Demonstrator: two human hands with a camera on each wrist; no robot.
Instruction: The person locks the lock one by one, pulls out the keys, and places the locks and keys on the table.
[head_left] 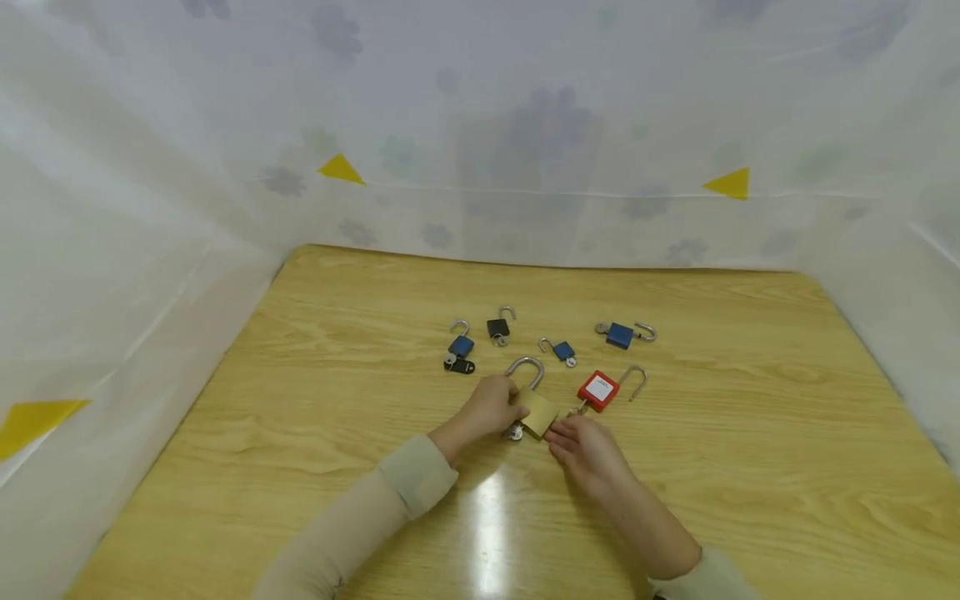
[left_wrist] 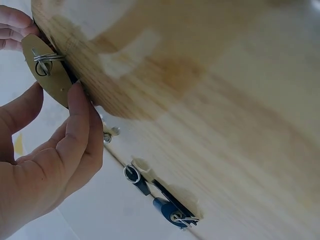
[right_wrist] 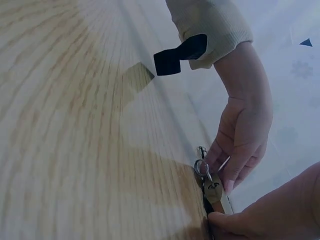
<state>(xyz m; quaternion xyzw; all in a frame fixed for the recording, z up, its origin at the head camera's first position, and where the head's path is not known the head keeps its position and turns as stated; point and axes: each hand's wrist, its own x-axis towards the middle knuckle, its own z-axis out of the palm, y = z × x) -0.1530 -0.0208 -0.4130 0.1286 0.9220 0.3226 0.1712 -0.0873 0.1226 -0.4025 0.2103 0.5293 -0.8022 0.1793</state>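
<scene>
A brass padlock [head_left: 538, 414] lies on the wooden table with its large shackle raised. My left hand [head_left: 491, 406] pinches the body between thumb and fingers, covering part of the shackle. Keys on a ring [head_left: 514, 432] hang from the keyhole; the left wrist view shows the ring [left_wrist: 47, 59] across the padlock's oval bottom. From the other side, my right hand [head_left: 591, 454] touches the edge of the body with nearly straight fingertips. Just beyond it lies a red padlock [head_left: 599, 390] with a white label, its shackle swung out and a key at its base.
Farther back lie a blue padlock with a black key tag [head_left: 460, 366], a black padlock [head_left: 498, 328], a small blue padlock [head_left: 564, 351] and another blue padlock [head_left: 619, 335]. All have open shackles and keys. White patterned sheeting [head_left: 525, 125] surrounds the table [head_left: 337, 333].
</scene>
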